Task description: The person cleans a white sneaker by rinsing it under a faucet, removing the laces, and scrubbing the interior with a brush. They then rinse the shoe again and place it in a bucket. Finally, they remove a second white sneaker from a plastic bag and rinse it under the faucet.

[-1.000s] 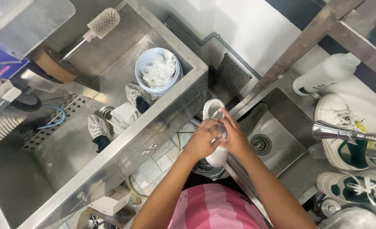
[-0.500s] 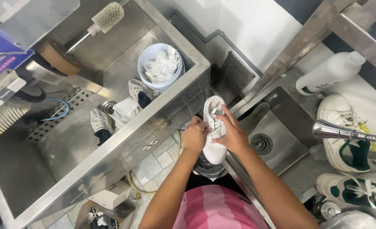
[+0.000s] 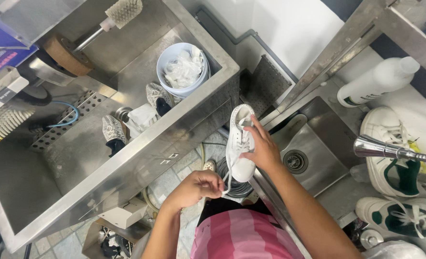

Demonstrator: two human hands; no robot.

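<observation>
Seen from the head camera, the right hand (image 3: 263, 151) has its fingers clamped on one white sneaker (image 3: 239, 144), held in the air over the gap between the two steel units, heel end away from the person. The left hand (image 3: 196, 188) sits lower, nearer the body, with its fingers pinched together on one white shoelace (image 3: 228, 176) that runs up from them to the sneaker. To the right lies one steel sink (image 3: 313, 158) with a round drain, and one chrome spray head (image 3: 385, 150) reaches over it. Beside the sink, on the tabletop, are two white-and-green sneakers (image 3: 390, 148), and one white bottle (image 3: 378, 81) lies above them. In the steel trough (image 3: 141, 144) on the left stand one pale blue bucket (image 3: 181, 69) of white rags, two grey knitted shoes (image 3: 112, 134) and one round white brush (image 3: 123, 12) on a rod.
</observation>
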